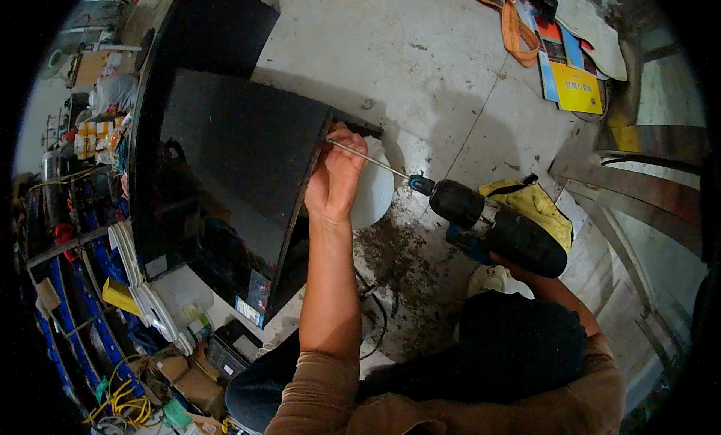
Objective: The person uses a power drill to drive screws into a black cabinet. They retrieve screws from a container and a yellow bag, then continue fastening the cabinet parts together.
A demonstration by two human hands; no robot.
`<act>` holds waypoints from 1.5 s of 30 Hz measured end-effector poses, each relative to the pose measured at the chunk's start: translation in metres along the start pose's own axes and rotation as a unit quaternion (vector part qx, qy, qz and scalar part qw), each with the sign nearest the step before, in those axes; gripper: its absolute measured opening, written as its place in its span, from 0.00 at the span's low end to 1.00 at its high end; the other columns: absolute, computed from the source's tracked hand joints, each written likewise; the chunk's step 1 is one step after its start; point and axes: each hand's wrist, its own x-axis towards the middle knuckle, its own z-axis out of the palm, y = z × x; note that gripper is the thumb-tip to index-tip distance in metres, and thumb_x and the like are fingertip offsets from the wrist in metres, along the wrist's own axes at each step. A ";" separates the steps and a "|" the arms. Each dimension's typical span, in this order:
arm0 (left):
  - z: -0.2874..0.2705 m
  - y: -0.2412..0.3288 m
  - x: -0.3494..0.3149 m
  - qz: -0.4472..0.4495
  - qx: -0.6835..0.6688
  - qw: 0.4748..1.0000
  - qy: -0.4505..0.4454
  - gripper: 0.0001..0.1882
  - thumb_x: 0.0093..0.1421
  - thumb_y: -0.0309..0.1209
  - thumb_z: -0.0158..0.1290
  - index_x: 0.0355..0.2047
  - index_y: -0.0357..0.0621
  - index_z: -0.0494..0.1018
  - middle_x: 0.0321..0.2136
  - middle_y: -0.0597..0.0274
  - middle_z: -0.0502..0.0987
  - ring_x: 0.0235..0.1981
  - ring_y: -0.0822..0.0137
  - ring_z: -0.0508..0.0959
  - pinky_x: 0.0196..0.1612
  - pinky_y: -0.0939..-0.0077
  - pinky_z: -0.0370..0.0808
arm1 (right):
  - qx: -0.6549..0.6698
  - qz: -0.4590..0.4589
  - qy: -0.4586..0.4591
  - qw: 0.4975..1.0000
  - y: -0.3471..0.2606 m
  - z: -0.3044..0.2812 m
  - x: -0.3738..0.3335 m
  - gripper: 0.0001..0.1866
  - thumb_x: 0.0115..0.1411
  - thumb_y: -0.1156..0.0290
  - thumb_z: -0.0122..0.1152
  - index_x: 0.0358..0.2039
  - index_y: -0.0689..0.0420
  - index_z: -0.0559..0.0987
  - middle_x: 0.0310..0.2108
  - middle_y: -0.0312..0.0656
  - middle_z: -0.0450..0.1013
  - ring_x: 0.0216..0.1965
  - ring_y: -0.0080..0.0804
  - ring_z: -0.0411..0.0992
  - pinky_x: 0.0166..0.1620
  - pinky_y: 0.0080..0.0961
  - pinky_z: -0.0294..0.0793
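My right hand (509, 265) is closed on a black and blue cordless drill (475, 216), mostly hidden beneath its body. A long thin driver bit (375, 162) runs from the drill's blue chuck end up to the edge of a black cabinet (233, 150). My left hand (336, 176) is at that edge, its fingers curled around the bit's tip. Whatever small thing they may pinch there is hidden. Behind my left fingers shows a round white object (374, 195), partly covered.
A yellow bag (552, 202) lies beyond the drill. Dark dirt (398, 255) and a black cable (383, 326) are on the floor. Orange straps (514, 30) and colourful booklets (574, 86) lie at the far right. Blue-edged shelving (67, 315) stands at the left.
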 end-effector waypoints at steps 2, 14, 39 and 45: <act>0.000 -0.005 0.001 0.000 0.003 1.000 -0.006 0.08 0.56 0.26 0.49 0.36 0.38 0.69 0.32 0.60 0.69 0.36 0.66 0.70 0.53 0.57 0.63 | 0.044 -0.008 0.001 0.999 0.022 0.002 -0.001 0.37 0.52 0.68 0.65 0.60 0.57 0.57 0.58 0.45 0.59 0.60 0.36 0.56 0.62 0.32 0.54; 0.003 -0.010 -0.005 0.032 0.069 0.997 -0.022 0.10 0.56 0.28 0.51 0.38 0.39 0.69 0.34 0.60 0.68 0.37 0.67 0.70 0.53 0.52 0.65 | 0.194 -0.015 -0.018 0.981 0.023 0.005 -0.004 0.38 0.55 0.67 0.61 0.62 0.57 0.53 0.61 0.43 0.55 0.61 0.33 0.56 0.61 0.31 0.56; 0.001 -0.008 -0.003 0.026 0.062 0.998 -0.011 0.09 0.55 0.27 0.52 0.37 0.40 0.70 0.33 0.61 0.69 0.37 0.68 0.70 0.54 0.52 0.64 | -0.006 0.028 0.007 1.000 0.011 0.008 0.003 0.32 0.52 0.67 0.65 0.56 0.58 0.64 0.53 0.44 0.65 0.56 0.33 0.63 0.59 0.31 0.59; 0.000 -0.005 -0.005 0.043 0.107 0.993 -0.021 0.09 0.54 0.29 0.52 0.36 0.42 0.71 0.32 0.63 0.70 0.37 0.68 0.70 0.52 0.51 0.64 | 0.033 -0.051 0.060 0.996 0.028 0.004 0.008 0.22 0.49 0.68 0.67 0.44 0.60 0.74 0.39 0.43 0.74 0.43 0.35 0.72 0.50 0.32 0.69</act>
